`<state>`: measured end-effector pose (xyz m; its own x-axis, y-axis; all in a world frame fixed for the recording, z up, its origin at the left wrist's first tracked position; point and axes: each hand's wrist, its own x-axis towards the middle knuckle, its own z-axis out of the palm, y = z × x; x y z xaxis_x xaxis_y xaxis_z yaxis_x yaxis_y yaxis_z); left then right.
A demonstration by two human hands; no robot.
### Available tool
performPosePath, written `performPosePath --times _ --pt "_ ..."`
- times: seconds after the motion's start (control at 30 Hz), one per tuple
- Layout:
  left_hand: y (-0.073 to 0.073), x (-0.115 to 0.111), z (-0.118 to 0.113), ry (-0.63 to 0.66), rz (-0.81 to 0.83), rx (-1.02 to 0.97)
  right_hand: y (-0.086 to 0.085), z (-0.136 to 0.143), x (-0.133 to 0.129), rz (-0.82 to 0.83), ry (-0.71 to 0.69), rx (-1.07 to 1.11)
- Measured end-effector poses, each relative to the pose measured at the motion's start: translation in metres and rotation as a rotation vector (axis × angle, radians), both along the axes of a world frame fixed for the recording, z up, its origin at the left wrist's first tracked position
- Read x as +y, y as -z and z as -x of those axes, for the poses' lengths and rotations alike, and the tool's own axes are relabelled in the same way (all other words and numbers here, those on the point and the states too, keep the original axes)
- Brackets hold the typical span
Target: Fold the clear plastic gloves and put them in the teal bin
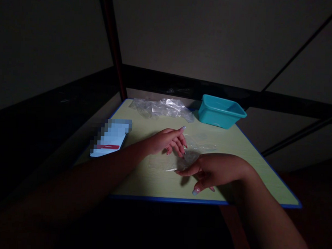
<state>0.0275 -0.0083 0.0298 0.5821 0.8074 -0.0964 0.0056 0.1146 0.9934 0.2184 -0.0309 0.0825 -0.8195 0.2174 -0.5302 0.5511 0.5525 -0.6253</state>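
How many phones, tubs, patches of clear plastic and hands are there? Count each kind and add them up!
Phone: 1
Tub: 1
Plastic patches, crumpled plastic behind and thin plastic in front: 2
Hands, left hand and right hand: 2
Total: 6

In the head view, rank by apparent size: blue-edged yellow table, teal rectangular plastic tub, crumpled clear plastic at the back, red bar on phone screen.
Yellow table
Teal tub and crumpled plastic: too alike to rank
Red bar
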Motion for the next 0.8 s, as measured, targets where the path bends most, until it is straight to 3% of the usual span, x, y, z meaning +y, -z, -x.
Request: performPosePath --times 0.13,0.8 --pt "0.0044 0.0022 0.0013 0.072 0.039 0.093 0.0 0.0002 -0.0008 -0.018 -0.001 0.022" --pt "0.007 0.0038 0.0019 0.088 0.085 0.094 -0.0001 -0.0029 0.0009 -0.067 -0.015 0.06"
